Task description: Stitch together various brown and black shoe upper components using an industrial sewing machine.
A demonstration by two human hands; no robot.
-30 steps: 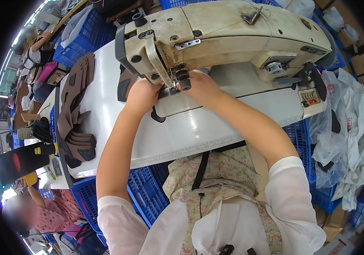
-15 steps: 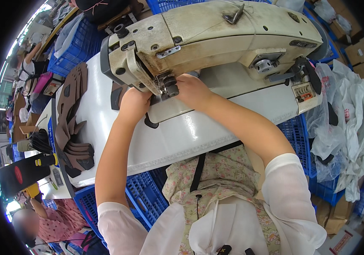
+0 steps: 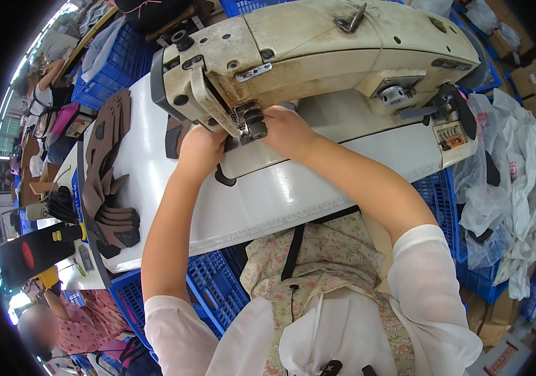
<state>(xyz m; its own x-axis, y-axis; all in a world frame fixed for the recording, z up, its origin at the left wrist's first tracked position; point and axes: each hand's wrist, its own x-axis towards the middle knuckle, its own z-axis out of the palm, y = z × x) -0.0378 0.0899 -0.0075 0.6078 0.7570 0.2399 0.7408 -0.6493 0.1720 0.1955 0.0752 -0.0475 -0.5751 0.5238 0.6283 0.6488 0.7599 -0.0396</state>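
Dark piece (image 3: 225, 177) under needle, between left hand (image 3: 202, 147) and right hand (image 3: 287, 128) (grip state hidden)

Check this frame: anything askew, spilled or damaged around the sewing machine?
Nothing spilled or broken. The cream industrial sewing machine looks grimy and stained. The stack of dark brown cut leather pieces on the white table is fanned unevenly.

Both bare forearms are extended forward from the lower edge, sleeves ending near the elbows. The left hand (image 3: 200, 149) is held palm down, its fingers curled and tucked out of sight. The right hand (image 3: 288, 130) is angled inward, knuckles up, fingers bent downward. The two hands are kept near each other, not touching.
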